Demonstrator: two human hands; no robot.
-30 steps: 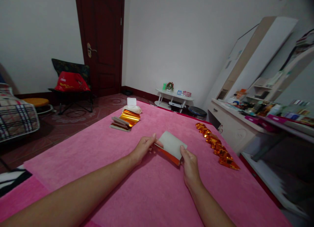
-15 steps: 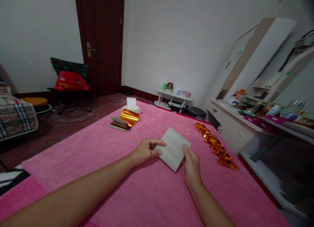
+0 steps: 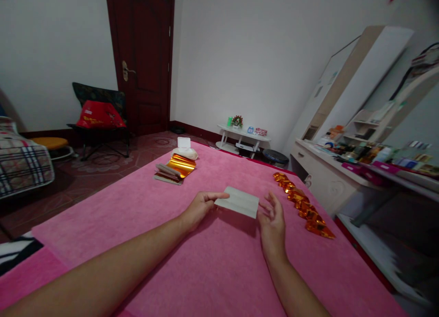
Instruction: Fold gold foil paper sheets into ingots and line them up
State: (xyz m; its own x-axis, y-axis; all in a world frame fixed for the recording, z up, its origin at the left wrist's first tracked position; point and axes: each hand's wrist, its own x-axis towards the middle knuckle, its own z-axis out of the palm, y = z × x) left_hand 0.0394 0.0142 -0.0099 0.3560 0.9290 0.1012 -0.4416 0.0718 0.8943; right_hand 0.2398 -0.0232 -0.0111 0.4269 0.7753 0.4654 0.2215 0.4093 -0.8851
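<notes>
The grey paper sheet [image 3: 238, 202] is held above the pink cloth [image 3: 192, 266]. The left hand [image 3: 199, 212] has its fingers pinched on one edge; the right hand [image 3: 273, 225], fingers loosely spread, is at the opposite edge; whether it touches, I cannot tell.

I'm seeing a broad lane of soft pink cloth [image 3: 151, 207] lying open between the bare left hand [image 3: 201, 209] and the low pile of grey-backed, gold-foil sheets [image 3: 180, 166]. A pale, white-topped soft packet [image 3: 185, 151] is sitting just behind that pile, blocking its far side. A narrower strip is running between the bare right hand [image 3: 274, 224] and the jagged row of shiny orange-gold foil pieces [image 3: 299, 201]. The thin grey rectangular sheet [image 3: 240, 202] is filling the gap between the hands.
</notes>
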